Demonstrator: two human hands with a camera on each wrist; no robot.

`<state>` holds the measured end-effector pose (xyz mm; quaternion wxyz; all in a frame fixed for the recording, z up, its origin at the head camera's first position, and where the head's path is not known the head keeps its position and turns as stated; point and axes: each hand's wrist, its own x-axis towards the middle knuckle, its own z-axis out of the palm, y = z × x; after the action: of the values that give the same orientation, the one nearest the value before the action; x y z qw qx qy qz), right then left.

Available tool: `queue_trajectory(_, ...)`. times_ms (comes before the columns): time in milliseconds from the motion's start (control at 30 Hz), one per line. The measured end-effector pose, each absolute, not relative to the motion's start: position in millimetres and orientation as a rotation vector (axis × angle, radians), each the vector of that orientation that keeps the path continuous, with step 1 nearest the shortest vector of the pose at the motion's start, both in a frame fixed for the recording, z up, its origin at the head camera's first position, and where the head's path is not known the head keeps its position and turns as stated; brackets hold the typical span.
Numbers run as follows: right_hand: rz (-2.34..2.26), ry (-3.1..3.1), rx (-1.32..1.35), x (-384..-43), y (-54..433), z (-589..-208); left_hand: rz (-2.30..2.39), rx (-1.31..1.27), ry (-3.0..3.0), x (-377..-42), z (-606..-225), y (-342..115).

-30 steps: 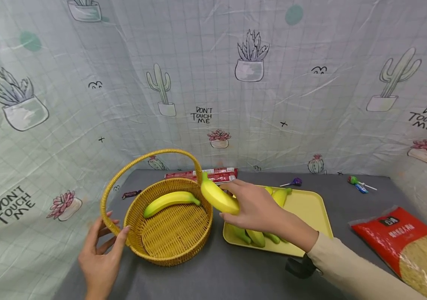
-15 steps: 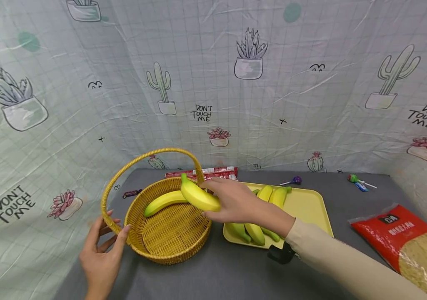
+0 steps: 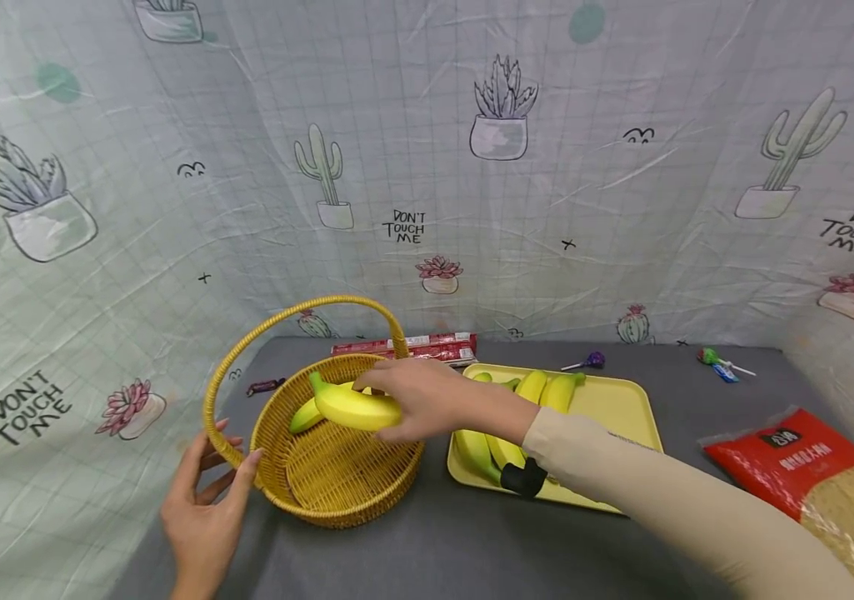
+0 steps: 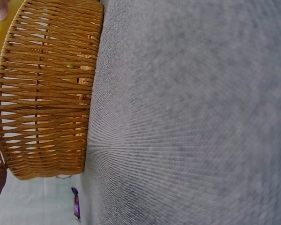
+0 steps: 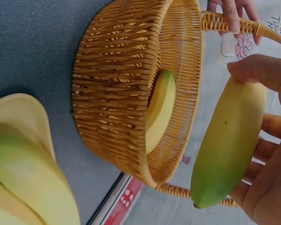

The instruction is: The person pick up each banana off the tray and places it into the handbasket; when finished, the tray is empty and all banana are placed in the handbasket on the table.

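Observation:
A wicker basket (image 3: 347, 508) with a tall arched handle (image 3: 307, 307) stands left of centre. My left hand (image 3: 205, 517) holds the foot of the handle at the basket's left side, thumb in front and fingers behind. In my right hand (image 3: 434, 400) is a banana (image 3: 355, 408), gripped between thumb and fingers over the basket's opening. Below it a second banana (image 5: 161, 108) lies inside the basket, partly hidden in the head view. Several more bananas (image 3: 531, 386) lie on a yellow tray (image 3: 621, 417) to the right, partly covered by my right forearm.
Behind the basket lie long red packets (image 3: 441, 346). A purple-wrapped sweet (image 3: 265, 387) is left of it. Lollipops, one purple (image 3: 593, 360) and one green and red (image 3: 707, 357), lie at the back right. A red bag (image 3: 779, 458) of yellowish contents sits far right.
My right hand has carried the banana leftward from the basket's right rim to over its inside. More of the tray's bananas show. The left hand has stayed on the handle.

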<state>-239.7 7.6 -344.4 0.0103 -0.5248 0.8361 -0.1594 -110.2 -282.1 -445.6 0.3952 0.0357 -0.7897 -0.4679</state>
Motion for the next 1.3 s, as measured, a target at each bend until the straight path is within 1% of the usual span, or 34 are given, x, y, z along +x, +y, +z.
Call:
queue_trajectory(167, -0.520, 2.505, -1.689, -245.6, -6.0, -347.8, -1.199, 0.080, -2.003, -112.0, -453.0, -287.0)
queue_trajectory(400, -0.492, 2.371, -1.755, -255.2, -22.4, -353.5, -1.204, 0.083, -1.993, -101.3, -426.7, -266.5)
queue_trajectory(667, -0.378, 2.293, -1.786, -263.7, -39.0, -363.3, -1.199, 0.083, -1.996, -102.5, -432.1, -269.2)
queue_trajectory(1000, -0.132, 2.218, -1.743, -261.2, -57.3, -379.6, -1.203, 0.060, -1.998, -103.6, -429.1, -269.6)
queue_trajectory(1300, -0.157, 2.081, -1.752, -257.7, -59.6, -396.1, -1.208, 0.065, -2.003, -100.3, -426.4, -268.2)
